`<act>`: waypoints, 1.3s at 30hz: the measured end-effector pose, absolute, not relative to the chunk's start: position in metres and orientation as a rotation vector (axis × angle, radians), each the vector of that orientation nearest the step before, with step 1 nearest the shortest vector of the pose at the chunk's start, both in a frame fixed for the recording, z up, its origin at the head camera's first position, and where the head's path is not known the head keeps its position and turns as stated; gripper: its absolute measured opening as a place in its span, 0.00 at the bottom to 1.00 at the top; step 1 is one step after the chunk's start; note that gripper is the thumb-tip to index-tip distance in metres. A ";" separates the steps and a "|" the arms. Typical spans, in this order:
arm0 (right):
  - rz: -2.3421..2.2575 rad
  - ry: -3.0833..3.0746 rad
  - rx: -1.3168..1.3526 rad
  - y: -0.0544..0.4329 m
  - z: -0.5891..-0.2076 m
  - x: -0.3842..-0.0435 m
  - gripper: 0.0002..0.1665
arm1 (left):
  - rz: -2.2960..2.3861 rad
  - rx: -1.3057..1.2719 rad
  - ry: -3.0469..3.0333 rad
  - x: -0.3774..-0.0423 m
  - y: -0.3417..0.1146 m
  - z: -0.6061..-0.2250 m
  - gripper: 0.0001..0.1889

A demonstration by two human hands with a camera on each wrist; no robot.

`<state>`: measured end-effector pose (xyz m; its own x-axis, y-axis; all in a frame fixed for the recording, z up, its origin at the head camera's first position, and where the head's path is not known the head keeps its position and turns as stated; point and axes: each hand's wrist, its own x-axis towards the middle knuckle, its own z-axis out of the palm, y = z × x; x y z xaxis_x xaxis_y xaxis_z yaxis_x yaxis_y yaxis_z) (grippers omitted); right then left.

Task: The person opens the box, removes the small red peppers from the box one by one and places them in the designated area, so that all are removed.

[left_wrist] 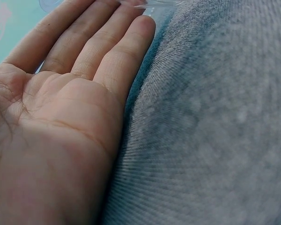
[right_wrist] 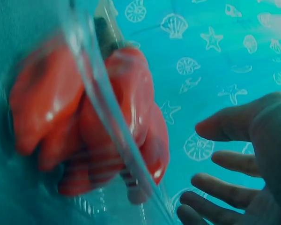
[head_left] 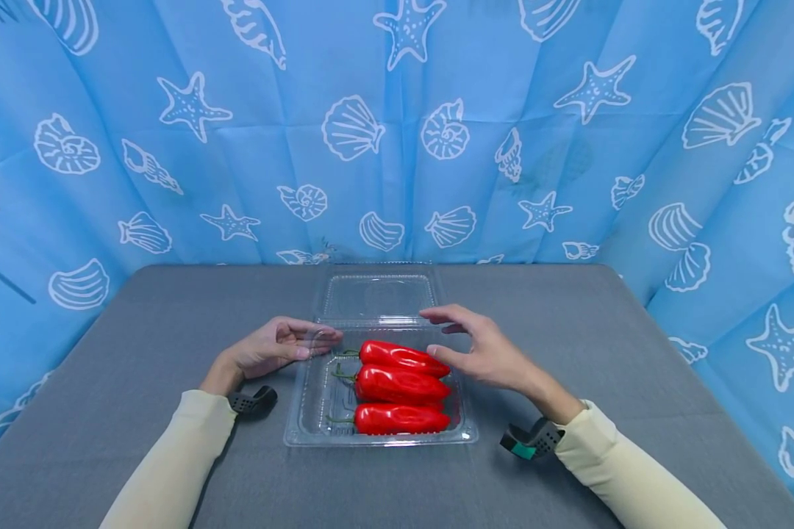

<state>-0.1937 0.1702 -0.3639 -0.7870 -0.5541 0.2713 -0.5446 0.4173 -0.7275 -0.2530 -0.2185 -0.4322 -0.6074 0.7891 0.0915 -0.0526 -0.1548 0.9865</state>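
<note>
A person's bare left hand (left_wrist: 61, 117) fills the left side, palm toward the camera, its four fingers straight and side by side, pointing to the top edge. The little finger lies lowest, its tip fully in view. Along the hand's outer edge spreads a grey, finely ribbed woven cloth (left_wrist: 215, 122), dark and bluish beside the skin. A shiny strip of clear plastic (left_wrist: 161, 3) crosses near the fingertips; contact is unclear. Upper left, a pale blue-green backdrop (left_wrist: 18, 26) carries a faint pinkish pattern.

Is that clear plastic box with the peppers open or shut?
The box is open: its lid lies back beyond the far edge, leaving the red peppers uncovered.
</note>
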 end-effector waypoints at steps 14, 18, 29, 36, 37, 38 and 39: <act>-1.229 2.425 -1.120 0.160 -0.360 -0.180 0.33 | 1.818 0.856 1.524 -0.254 -0.219 -0.433 0.26; -1.221 2.435 -1.151 0.159 -0.362 -0.180 0.30 | 1.814 0.859 1.528 -0.255 -0.220 -0.434 0.26; -1.191 2.412 -1.154 0.155 -0.371 -0.180 0.29 | 1.819 0.851 1.515 -0.254 -0.219 -0.432 0.26; -1.088 2.424 -1.156 0.152 -0.372 -0.176 0.29 | 1.815 0.847 1.516 -0.254 -0.218 -0.432 0.26; -1.073 2.423 -1.155 0.151 -0.372 -0.176 0.29 | 1.814 0.852 1.516 -0.254 -0.219 -0.432 0.26; -1.061 2.419 -1.151 0.151 -0.371 -0.176 0.30 | 1.813 0.857 1.517 -0.254 -0.219 -0.432 0.26; -1.052 2.412 -1.148 0.152 -0.371 -0.176 0.31 | 1.813 0.862 1.517 -0.254 -0.219 -0.433 0.26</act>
<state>-0.1760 0.1515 -0.3713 -0.6499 -0.7574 0.0632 -0.5617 0.4226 -0.7112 -0.2540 -0.2189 -0.4329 -0.5983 0.7958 0.0937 -0.0477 -0.1522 0.9872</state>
